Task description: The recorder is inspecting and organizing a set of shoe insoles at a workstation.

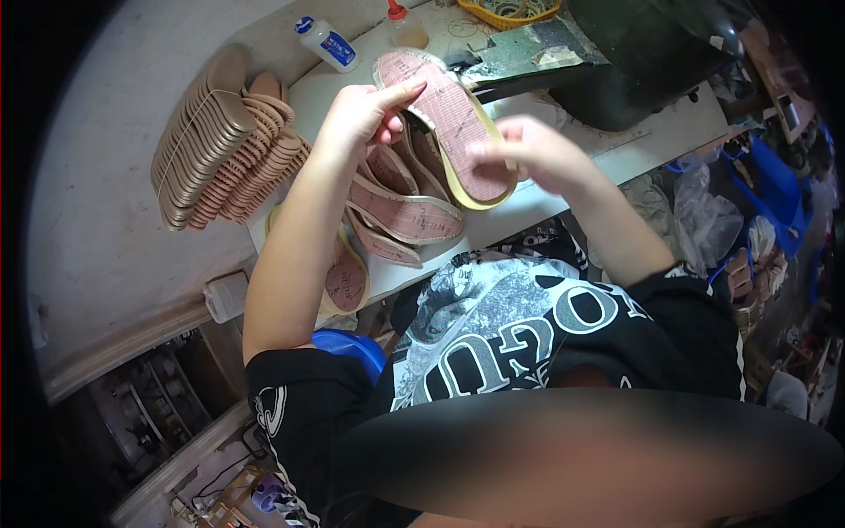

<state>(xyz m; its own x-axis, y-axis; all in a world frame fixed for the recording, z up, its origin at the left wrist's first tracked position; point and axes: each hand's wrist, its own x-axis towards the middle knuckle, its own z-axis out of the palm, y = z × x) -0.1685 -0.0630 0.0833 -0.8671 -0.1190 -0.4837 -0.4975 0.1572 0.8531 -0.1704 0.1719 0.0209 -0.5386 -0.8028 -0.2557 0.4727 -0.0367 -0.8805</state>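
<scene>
A pink-faced insole (453,123) with a pale yellow band along its edge is held up over the white worktable, beside the sewing machine. My left hand (374,114) grips its left edge, thumb on the pink face and the other fingers curled below. On the lower right part lies my right hand (541,154), somewhat blurred, its thumb on the pink face and its fingers bent at the yellow edge. Beneath my hands, several similar pink insoles with pale edging (409,218) lie in a loose heap. One with a yellow rim (345,280) is nearer my left arm.
Bundled tan insoles (198,150) stand against the wall at left. A dark green sewing machine (537,57) takes up the far right of the table (607,158). Behind are a white bottle (326,44), a red-topped bottle (407,26) and a yellow basket (510,12).
</scene>
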